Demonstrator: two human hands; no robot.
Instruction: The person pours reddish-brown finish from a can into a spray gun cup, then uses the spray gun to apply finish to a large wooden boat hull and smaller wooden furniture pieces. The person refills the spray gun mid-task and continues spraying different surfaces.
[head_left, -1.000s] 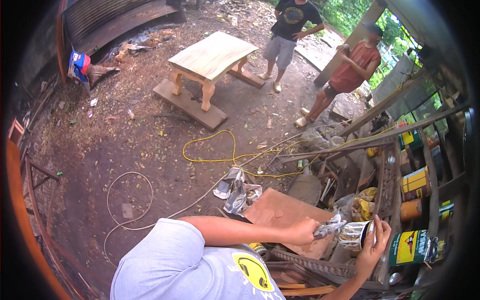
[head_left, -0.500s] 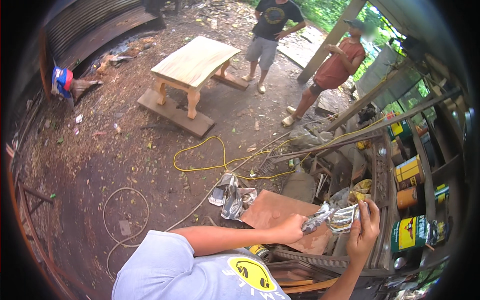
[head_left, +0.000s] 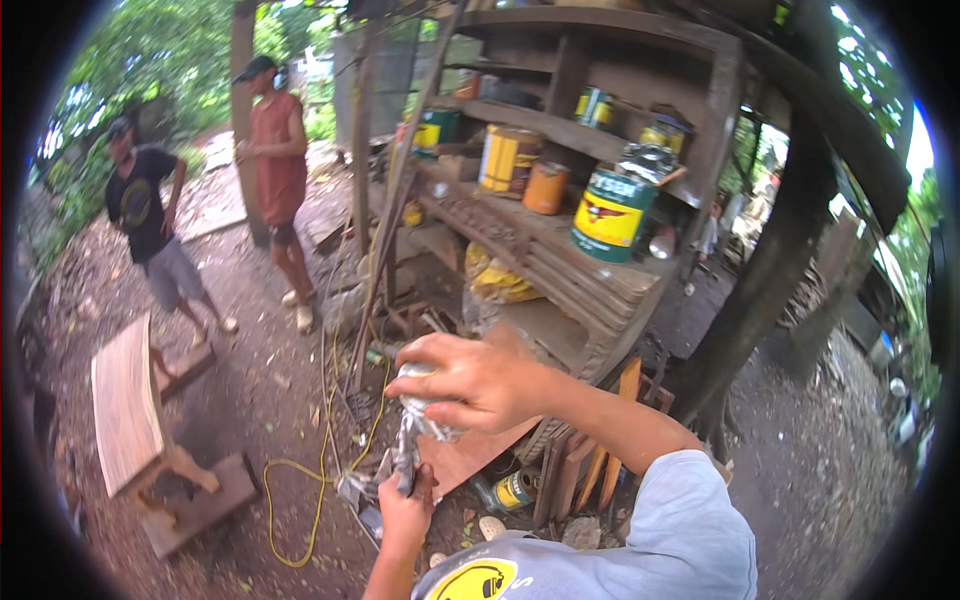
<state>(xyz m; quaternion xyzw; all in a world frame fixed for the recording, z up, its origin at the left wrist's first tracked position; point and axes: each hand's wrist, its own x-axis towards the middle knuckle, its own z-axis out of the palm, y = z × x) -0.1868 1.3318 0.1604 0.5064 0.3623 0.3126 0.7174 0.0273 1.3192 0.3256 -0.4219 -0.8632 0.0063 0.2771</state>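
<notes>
My left hand (head_left: pixel 405 510) is closed around the handle of a grey metal spray gun (head_left: pixel 406 452), low in the middle of the view. Above it, my right hand (head_left: pixel 485 385) curls over the gun's silvery cup (head_left: pixel 415 372), its fingers bent around it. Those fingers cover much of the cup, so I cannot tell how it is joined to the gun. A flat reddish-brown board (head_left: pixel 485 458) lies just beyond and below my hands.
A wooden shelf (head_left: pixel 560 125) ahead carries several paint cans, including a green and yellow can (head_left: pixel 612 215). Yellow cord (head_left: pixel 318 515) loops over the dirt floor. At left stands a wooden table (head_left: pixel 128 410); beyond it are a person in black (head_left: pixel 145 195) and a person in red (head_left: pixel 278 150).
My view has swung right and up toward the shelf, so the table and both people now appear farther left. My right hand has shifted from the cup's side to over it.
</notes>
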